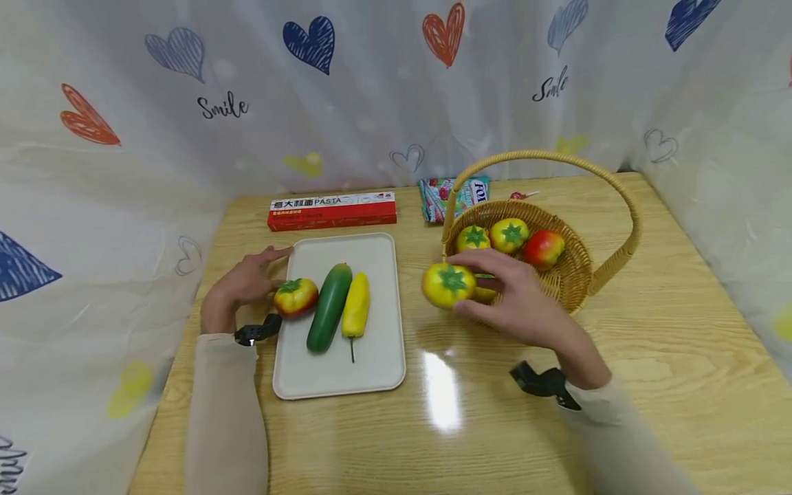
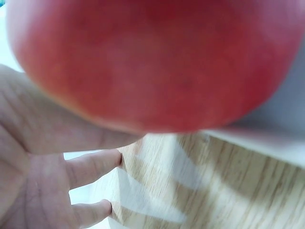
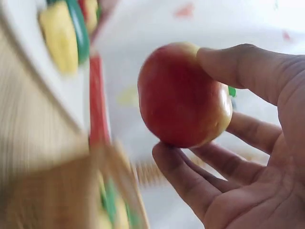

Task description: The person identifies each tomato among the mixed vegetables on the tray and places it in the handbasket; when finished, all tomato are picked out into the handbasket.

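Note:
My right hand [image 1: 520, 299] pinches a yellow-and-red tomato [image 1: 447, 285] with a green leafy top, between thumb and fingertips. It is held up in front of the left side of a wicker basket [image 1: 581, 265]; its red underside faces the right wrist view. My left hand [image 1: 244, 280] rests at the left edge of a white tray [image 1: 371, 375], fingers extended, thumb beside another red-and-yellow tomato [image 1: 295, 298]. That tomato lies on the tray's left edge and fills the top of the left wrist view. A cucumber [image 1: 330, 308] and a yellow pepper [image 1: 356, 306] lie beside it.
Several fruits, among them a yellow tomato [image 1: 509, 235] and a red-and-yellow one [image 1: 544, 249], lie in the basket under its tall arched handle [image 1: 619, 185]. Behind stand a red pasta box [image 1: 332, 213], a candy packet [image 1: 436, 199] and a lollipop [image 1: 518, 196]. A curtain hangs behind the table.

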`<action>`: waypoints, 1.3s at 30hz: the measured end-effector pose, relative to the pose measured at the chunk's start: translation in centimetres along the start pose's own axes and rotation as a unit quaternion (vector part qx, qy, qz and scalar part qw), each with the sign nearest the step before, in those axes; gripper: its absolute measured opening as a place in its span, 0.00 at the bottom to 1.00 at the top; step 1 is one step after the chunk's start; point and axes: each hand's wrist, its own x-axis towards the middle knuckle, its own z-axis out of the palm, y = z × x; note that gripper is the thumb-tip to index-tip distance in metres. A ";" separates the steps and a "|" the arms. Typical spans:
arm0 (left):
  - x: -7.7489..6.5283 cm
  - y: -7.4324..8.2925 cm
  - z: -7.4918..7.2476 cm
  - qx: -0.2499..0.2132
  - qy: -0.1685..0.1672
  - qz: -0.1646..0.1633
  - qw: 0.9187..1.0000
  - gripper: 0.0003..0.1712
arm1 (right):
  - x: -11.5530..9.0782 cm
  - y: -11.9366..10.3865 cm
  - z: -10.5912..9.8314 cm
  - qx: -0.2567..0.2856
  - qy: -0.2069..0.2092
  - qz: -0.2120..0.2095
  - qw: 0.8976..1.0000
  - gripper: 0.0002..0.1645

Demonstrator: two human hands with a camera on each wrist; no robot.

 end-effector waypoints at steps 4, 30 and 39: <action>-0.2 -0.2 0.0 0.005 0.004 0.007 1.000 0.41 | -3.1 1.4 -3.5 -0.038 0.043 0.046 0.997 0.33; 0.5 -0.6 0.2 0.002 0.009 0.011 1.000 0.41 | -2.2 5.8 -3.3 -0.071 -0.051 0.122 0.989 0.32; 0.1 -0.1 0.1 -0.006 0.006 0.006 1.000 0.41 | -2.2 5.8 -3.4 -0.146 -0.035 0.134 0.980 0.38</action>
